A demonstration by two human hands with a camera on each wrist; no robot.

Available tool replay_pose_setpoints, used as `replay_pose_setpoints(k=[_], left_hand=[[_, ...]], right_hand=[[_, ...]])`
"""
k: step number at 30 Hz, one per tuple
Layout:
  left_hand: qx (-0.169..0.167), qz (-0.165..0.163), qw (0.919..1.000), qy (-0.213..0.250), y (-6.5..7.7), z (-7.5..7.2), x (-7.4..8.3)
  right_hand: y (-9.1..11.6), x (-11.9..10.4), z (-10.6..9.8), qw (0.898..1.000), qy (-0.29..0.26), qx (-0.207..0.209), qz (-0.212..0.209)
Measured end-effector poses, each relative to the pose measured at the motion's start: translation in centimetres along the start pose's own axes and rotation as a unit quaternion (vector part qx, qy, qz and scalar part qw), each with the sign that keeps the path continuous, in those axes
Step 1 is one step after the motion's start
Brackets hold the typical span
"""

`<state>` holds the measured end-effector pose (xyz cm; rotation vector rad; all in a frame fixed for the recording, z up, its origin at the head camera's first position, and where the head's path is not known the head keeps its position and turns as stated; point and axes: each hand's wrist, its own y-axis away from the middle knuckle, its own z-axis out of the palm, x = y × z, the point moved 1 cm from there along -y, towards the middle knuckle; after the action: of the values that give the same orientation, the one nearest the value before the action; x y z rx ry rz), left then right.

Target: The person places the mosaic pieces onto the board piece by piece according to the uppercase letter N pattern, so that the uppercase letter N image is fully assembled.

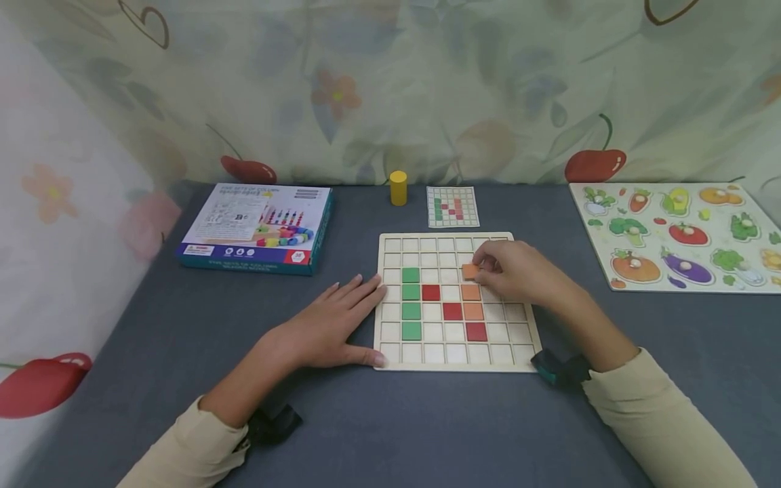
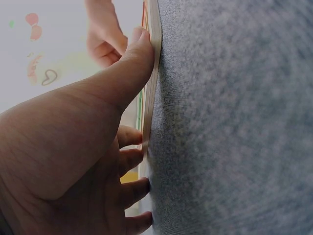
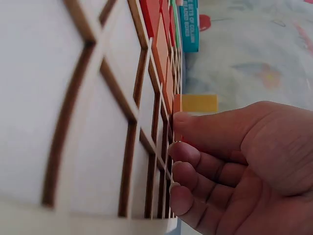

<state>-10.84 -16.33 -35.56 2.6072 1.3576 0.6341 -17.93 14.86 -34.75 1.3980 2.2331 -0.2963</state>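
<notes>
A wooden grid board (image 1: 421, 354) lies flat on the table, with green tiles (image 1: 411, 311) in one column and red tiles (image 1: 452, 311) on a diagonal. Two orange tiles (image 1: 472, 301) sit in cells of another column. Just above them, my right hand (image 1: 518, 271) pinches one more orange tile (image 1: 469, 272) between thumb and fingers, at the board's surface. The right wrist view shows this tile (image 3: 177, 103) edge-on by the thumb tip. My left hand (image 1: 323, 325) rests at the board's left edge, fingers spread and straight, with the thumb (image 2: 139, 46) touching the rim.
Behind the board stand a yellow cylinder (image 1: 398, 188) and a small card (image 1: 453, 207) with a coloured grid pattern. A boxed bead set (image 1: 256, 227) lies at the back left. To the right is a vegetable puzzle board (image 1: 683, 237). A patterned curtain (image 1: 390, 88) hangs behind the table.
</notes>
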Motion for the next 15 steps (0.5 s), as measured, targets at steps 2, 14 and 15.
replay_pose_setpoints(k=[2, 14, 15], left_hand=[[-0.001, 0.0, 1.0, 0.0, -0.01, 0.0, 0.06], [0.0, 0.0, 1.0, 0.0, -0.03, 0.02, 0.04], [0.0, 0.0, 1.0, 0.0, -0.03, 0.02, 0.04]], right_hand=[[-0.07, -0.15, 0.09, 1.0, -0.001, -0.003, -0.002], [-0.19, -0.22, 0.47, 1.0, -0.008, 0.003, -0.021], [-0.17, -0.21, 0.47, 1.0, -0.008, 0.003, -0.022]])
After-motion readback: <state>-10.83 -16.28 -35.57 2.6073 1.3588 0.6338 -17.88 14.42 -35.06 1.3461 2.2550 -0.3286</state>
